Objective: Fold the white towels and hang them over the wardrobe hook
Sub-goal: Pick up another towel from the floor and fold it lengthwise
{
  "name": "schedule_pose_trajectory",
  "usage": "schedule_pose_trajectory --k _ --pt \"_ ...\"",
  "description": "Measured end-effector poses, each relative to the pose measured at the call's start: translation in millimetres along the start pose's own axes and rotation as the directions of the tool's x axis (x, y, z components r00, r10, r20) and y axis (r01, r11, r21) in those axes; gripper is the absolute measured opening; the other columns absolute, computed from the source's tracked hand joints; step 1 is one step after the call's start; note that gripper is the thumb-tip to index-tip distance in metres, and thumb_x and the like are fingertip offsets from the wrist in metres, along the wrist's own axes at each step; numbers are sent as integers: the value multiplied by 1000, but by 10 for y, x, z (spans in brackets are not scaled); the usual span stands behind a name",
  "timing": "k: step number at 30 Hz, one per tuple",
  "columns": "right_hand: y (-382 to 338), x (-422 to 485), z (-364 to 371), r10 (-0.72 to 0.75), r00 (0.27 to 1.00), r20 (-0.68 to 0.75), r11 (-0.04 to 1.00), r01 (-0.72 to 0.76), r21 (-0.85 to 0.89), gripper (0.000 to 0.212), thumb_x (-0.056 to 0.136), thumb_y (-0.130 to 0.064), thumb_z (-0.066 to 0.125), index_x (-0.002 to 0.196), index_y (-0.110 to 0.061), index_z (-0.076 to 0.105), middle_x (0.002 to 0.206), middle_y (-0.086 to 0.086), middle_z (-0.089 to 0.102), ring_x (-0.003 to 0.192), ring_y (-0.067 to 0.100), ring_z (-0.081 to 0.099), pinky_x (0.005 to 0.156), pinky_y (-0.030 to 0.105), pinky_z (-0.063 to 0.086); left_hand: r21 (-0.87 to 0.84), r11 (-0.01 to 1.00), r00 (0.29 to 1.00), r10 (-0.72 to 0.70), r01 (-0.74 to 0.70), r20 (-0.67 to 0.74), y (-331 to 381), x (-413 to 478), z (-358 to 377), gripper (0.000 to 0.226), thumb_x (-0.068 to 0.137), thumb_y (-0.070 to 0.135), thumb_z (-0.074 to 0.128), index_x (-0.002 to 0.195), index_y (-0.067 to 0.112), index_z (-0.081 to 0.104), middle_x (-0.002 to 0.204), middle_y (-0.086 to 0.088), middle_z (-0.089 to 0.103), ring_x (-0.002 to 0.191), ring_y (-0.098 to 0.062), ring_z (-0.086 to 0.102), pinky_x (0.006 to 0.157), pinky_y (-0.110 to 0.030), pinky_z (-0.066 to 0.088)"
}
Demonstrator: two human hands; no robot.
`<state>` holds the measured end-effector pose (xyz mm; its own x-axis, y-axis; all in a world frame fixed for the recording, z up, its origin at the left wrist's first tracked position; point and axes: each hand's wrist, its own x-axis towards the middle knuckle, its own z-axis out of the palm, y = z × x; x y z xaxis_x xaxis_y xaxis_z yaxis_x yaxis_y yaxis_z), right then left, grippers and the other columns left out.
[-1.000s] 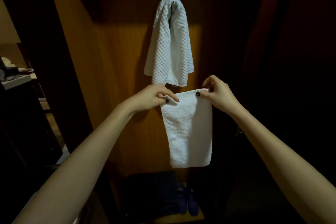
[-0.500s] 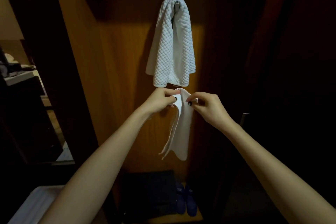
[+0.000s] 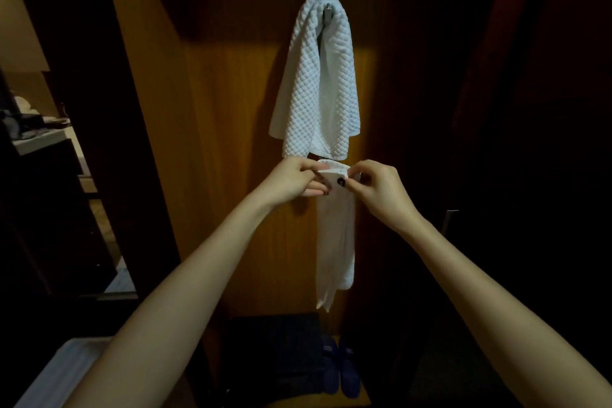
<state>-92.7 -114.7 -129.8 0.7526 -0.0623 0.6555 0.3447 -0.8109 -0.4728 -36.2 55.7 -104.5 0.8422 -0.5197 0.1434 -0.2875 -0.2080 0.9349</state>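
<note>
A quilted white towel (image 3: pixel 316 86) hangs draped over the metal wardrobe hook (image 3: pixel 328 11) on the wooden back panel. Just below it I hold a smaller smooth white towel (image 3: pixel 335 242), folded lengthwise into a narrow strip that hangs straight down. My left hand (image 3: pixel 294 180) pinches its top edge from the left. My right hand (image 3: pixel 374 187) pinches the same top edge from the right, the two hands nearly touching.
The wooden wardrobe panel (image 3: pixel 225 142) stands behind the towels. A dark folded item (image 3: pixel 281 351) and blue slippers (image 3: pixel 341 371) lie on the wardrobe floor. A white surface (image 3: pixel 56 371) sits at the lower left. A dark shelf with clutter (image 3: pixel 29 129) is at the far left.
One second ago the small towel was spread flat between my hands. My hands have come together and the towel is now folded into a narrow hanging strip.
</note>
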Motion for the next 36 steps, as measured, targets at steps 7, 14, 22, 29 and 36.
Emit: schedule_pose_trajectory --k 7,14,22,29,36 --pt "56 86 -99 95 992 88 978 -110 175 10 85 -12 70 84 -3 65 84 12 69 74 13 61 69 29 46 507 838 976 217 -204 35 -73 125 -222 8 77 23 76 78 19 70 77 5 66 76 -7 58 73 -25 42" --pt "65 129 -168 186 980 73 890 -199 411 13 83 -3 68 74 -4 59 76 6 60 74 16 52 70 32 39 156 939 944 321 -306 -82 -31 150 -103 30 77 9 76 67 16 49 63 1 50 58 -4 45 54 -20 36" --pt "-94 280 -228 154 985 84 792 -174 585 20 87 -13 67 68 -13 61 77 9 62 73 14 56 70 26 44 51 970 969 235 -239 74 297 174 -157 13 80 16 74 74 18 63 69 5 62 66 -5 58 64 -19 44" --pt "-12 -63 -167 145 922 360 813 -319 487 38 98 -34 51 72 -9 64 73 2 56 67 12 49 62 24 36 -82 943 942 312 -323 -120 294 223 -196 24 83 7 69 72 17 51 70 1 57 59 -7 55 57 -22 43" --pt "69 -293 -313 242 832 499 842 -436 318 25 86 -30 71 85 -6 74 75 5 72 65 16 67 57 23 50 -141 913 872 307 -383 -382 246 259 -325 27 85 5 66 69 16 47 67 -1 54 53 -3 53 50 -18 42"
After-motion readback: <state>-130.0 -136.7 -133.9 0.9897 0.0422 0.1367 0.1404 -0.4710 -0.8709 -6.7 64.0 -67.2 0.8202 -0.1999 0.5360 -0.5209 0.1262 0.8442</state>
